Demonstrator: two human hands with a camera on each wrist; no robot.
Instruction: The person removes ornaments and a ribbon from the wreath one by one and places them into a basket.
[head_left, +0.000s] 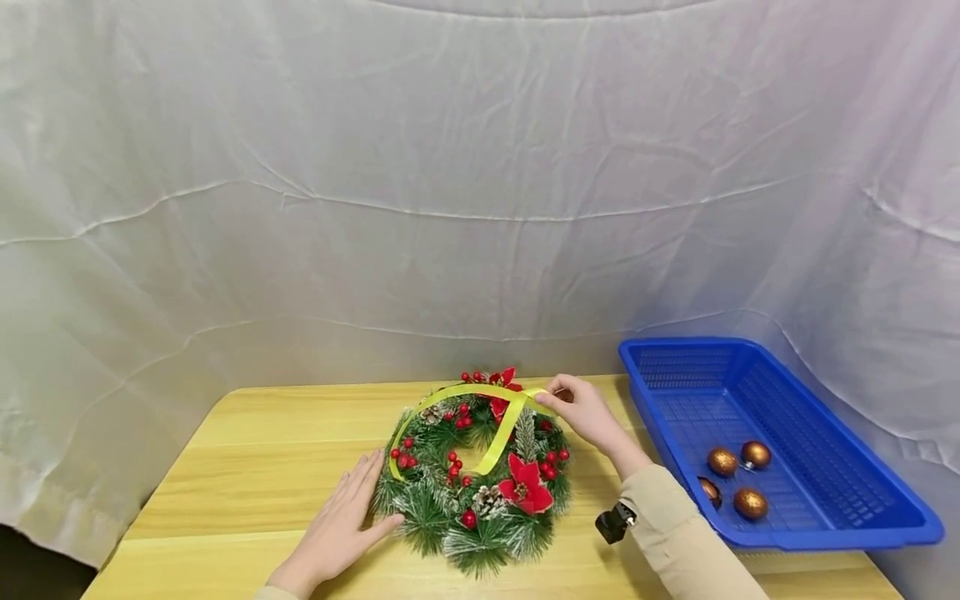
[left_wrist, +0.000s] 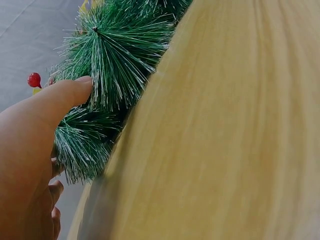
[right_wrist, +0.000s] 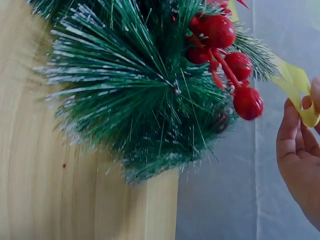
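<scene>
A green wreath [head_left: 420, 508] with frosted needles, red berries, pine cones and red poinsettias lies on the wooden table. Yellow ribbon [head_left: 506, 429] arches over its top and loops down across the centre. At the right end, my right hand [head_left: 588, 414] pinches the ribbon between thumb and fingers, raised off the wreath; the right wrist view shows this ribbon fold [right_wrist: 292, 80] too. Along the wreath's left side rests my left hand [head_left: 345, 517], fingers straight and thumb against the needles [left_wrist: 115, 55]. Something brown and round [head_left: 564, 395] shows behind the right fingers, mostly hidden.
To the right stands a blue plastic basket [head_left: 885, 533] with several copper-brown baubles [head_left: 751, 503] inside. A pale grey curtain [head_left: 450, 208] hangs behind the wooden table [head_left: 217, 492]. A small black device [head_left: 615, 523] is at the right wrist.
</scene>
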